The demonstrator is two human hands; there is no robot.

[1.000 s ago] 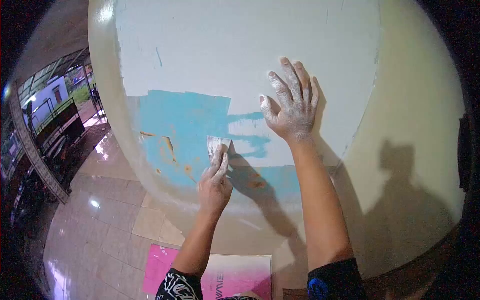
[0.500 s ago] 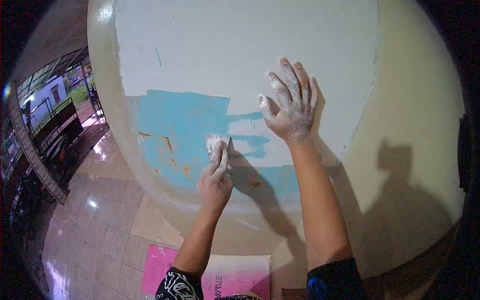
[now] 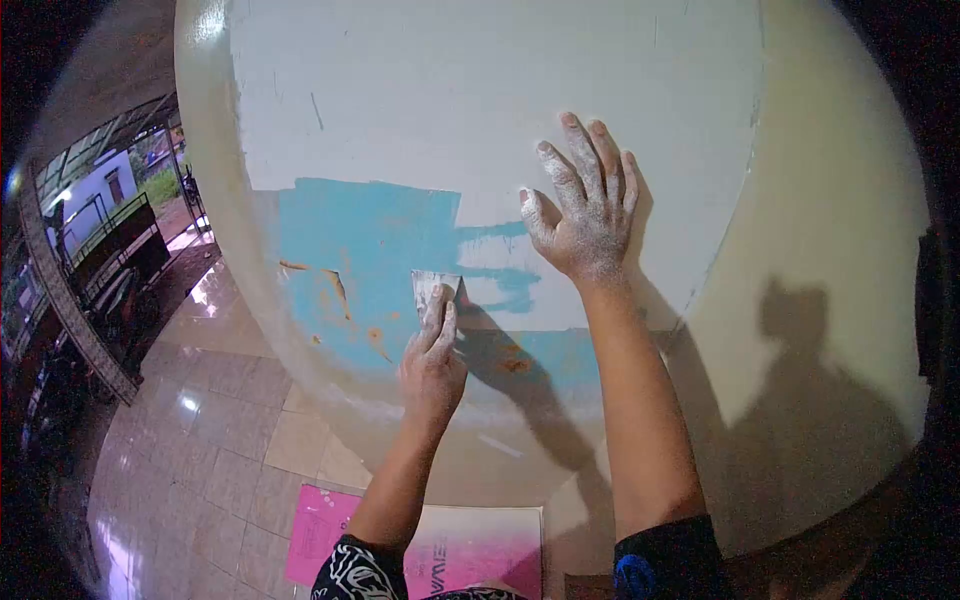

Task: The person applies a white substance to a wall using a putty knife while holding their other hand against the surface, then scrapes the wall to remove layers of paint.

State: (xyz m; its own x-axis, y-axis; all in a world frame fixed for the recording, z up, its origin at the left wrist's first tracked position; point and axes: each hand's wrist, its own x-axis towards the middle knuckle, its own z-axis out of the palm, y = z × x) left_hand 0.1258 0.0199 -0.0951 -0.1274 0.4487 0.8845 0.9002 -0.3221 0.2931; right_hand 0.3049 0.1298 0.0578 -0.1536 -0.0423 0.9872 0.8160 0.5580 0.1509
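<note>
My left hand is closed on a putty knife, two fingers stretched along its pale, smeared blade. The blade's upper edge lies against a turquoise patch on the wall, where several brown, peeling spots show. Most of the wall around it carries a white coat, with turquoise streaks between the patch and my other hand. Fingers spread, my right hand rests flat on that white coat, up and to the right of the knife. Pale powder covers both hands.
On the tiled floor at the wall's foot lies a pink and white printed board. Bare cream wall at the right carries my shadow. An opening with a railing is at the far left.
Both hands and the putty knife stay almost where they were. The view has shifted very slightly.
</note>
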